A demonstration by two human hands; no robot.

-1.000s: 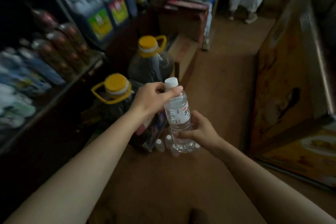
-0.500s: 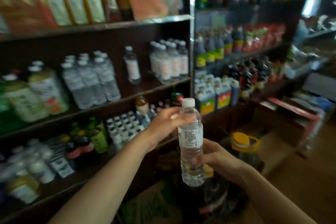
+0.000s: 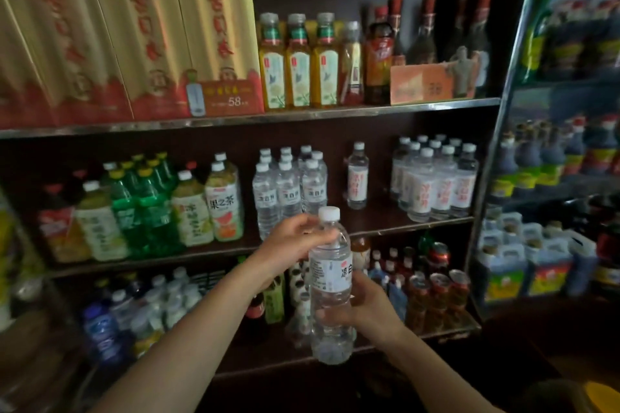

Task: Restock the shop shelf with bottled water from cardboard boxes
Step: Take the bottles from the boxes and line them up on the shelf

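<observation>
Three dark wooden shelves with thin metal edging fill the view, packed row on row so that labels face the aisle. At 11 o'clock, on the top shelf, tall cream-and-red cardboard gift boxes stand side by side, flat-faced and printed with red characters; a price card leans against them. Beside them, at 12 o'clock, yellow tea bottles stand with green caps. On the middle shelf at 9 o'clock are green and pale tea bottles, glossy plastic with bright wrappers.

Stocked water sits at the centre of that middle shelf: a tight block of clear bottles, a single one standing alone, and a second block at 2 o'clock. The gap around the lone bottle is probably where new stock belongs. Small drinks and cans crowd the lower shelf at 4 o'clock.

Held upright in front of the shelves, just below centre, is the water bottle: clear, ribbed plastic, white screw cap, white paper label. The left hand curls its fingers round the neck and shoulder, steadying the top. The right hand wraps the lower body from behind, bearing the weight. Both hands grip it, likely to keep it vertical and label-forward for setting down. No cardboard supply box shows in this view.
</observation>
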